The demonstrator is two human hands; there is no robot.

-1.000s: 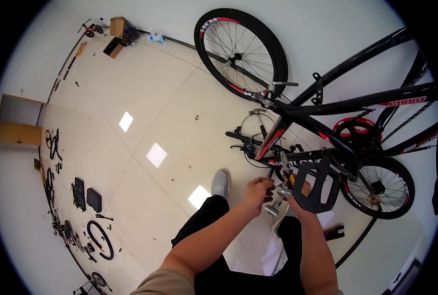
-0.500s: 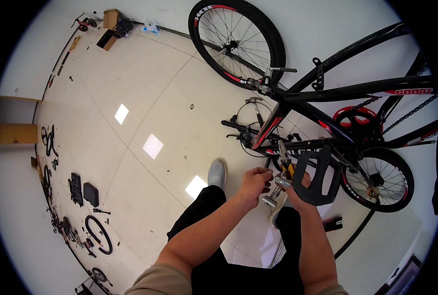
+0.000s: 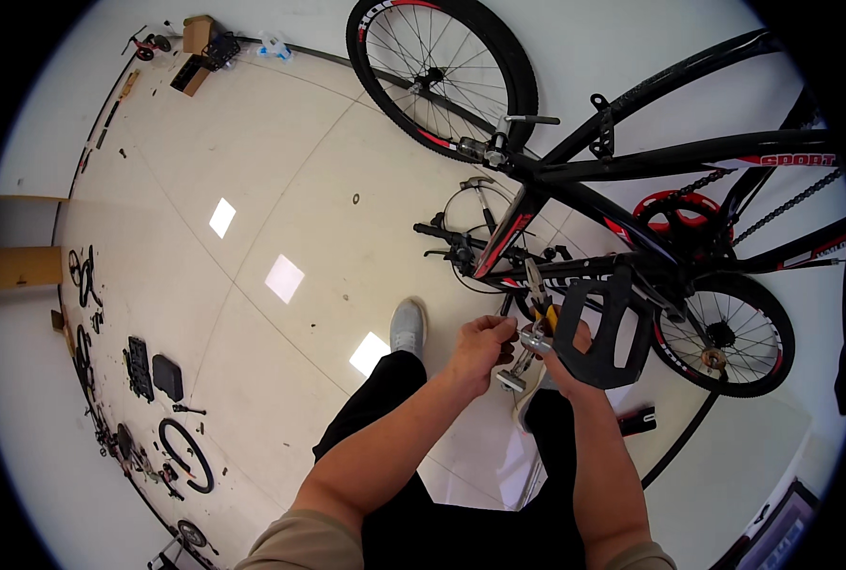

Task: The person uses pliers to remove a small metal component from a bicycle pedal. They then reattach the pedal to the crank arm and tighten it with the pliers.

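My right hand [image 3: 579, 344] is closed around a pair of pliers with yellow handles [image 3: 547, 312], jaws pointing up and away from me. The same hand also holds a silver metal bicycle part [image 3: 535, 341], with a rounded body and a small block at its lower end. Partly covering this hand is a black bicycle pedal [image 3: 605, 332]. Close beside the silver part, on its left, my left hand [image 3: 483, 350] is pinched shut; whatever lies between its fingertips is too small to make out.
A black and red bicycle frame [image 3: 670, 171] fills the right side, with a wheel [image 3: 527, 66] against the wall and a smaller-looking wheel [image 3: 779, 337] lower right. Handlebars [image 3: 456, 242] lie on the floor. Far left are an open tool case [image 3: 140, 369], a loose tyre [image 3: 164, 446] and cardboard boxes [image 3: 198, 33].
The whole view has shifted slightly, so things sit a little further left and up. Both hands keep nearly the same grip beside the silver part.
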